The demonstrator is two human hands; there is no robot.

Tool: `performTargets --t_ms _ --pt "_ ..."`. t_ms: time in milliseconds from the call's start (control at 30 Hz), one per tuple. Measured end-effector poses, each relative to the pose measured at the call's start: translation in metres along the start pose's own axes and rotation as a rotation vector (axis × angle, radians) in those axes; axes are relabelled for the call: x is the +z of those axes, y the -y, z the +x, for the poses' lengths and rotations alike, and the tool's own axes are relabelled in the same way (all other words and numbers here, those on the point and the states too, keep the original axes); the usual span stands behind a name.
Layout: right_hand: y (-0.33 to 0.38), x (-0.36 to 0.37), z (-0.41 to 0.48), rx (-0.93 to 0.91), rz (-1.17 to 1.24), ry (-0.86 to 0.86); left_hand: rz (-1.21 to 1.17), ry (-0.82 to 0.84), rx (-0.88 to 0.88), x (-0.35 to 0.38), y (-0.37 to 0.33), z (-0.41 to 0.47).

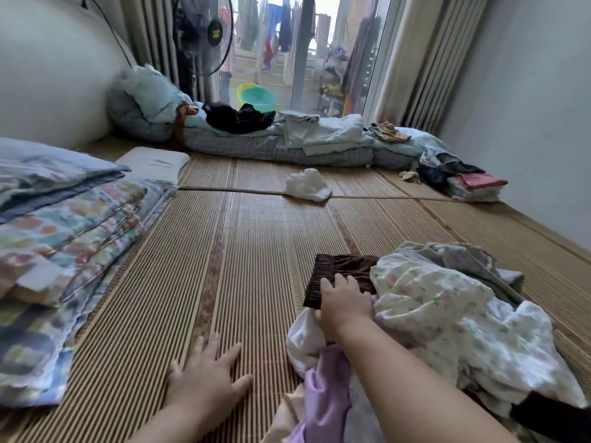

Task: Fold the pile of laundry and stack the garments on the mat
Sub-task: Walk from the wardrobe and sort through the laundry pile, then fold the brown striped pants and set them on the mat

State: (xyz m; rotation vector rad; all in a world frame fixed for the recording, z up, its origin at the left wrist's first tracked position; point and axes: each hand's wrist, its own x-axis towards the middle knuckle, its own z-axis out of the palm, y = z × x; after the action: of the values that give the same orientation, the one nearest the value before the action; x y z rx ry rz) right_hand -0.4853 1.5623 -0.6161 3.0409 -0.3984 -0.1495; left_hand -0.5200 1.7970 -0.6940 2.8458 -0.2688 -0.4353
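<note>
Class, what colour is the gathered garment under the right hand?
The gathered fabric garment is dark brown; head view.

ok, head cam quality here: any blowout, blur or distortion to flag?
Head view: sky through the window is blown out, backlighting the room; wide-angle bending curves the curtains at the edges; patterned bedding at left and laundry pile look soft; left hand on the mat and right hand gripping the brown garment read clearly.

mat (pixel 256 251): tan-brown stripes; gathered garment (pixel 345 270): dark brown; top garment (pixel 447 314): white, pastel floral; front garment (pixel 323 407): lilac
</note>
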Motion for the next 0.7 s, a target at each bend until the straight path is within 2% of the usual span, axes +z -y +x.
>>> performTargets --t_ms 100,267,467,567,700 --pt "-0.003 0.0 0.004 0.055 -0.022 -0.038 0.041 -0.013 -0.022 0.009 0.014 0.0" --pt "-0.017 -0.031 0.005 0.15 0.423 -0.131 0.053 -0.03 -0.013 0.016 0.018 0.005" --pt "-0.074 -0.114 0.004 0.322 0.63 -0.382 0.059 0.005 0.003 0.013 0.018 0.001" --pt "-0.109 -0.153 0.003 0.409 0.816 -0.449 0.07 0.079 -0.015 0.005 0.014 -0.003" --pt "-0.135 -0.187 -0.002 0.378 1.091 -0.476 0.009 0.25 0.03 -0.022 -0.003 -0.008"
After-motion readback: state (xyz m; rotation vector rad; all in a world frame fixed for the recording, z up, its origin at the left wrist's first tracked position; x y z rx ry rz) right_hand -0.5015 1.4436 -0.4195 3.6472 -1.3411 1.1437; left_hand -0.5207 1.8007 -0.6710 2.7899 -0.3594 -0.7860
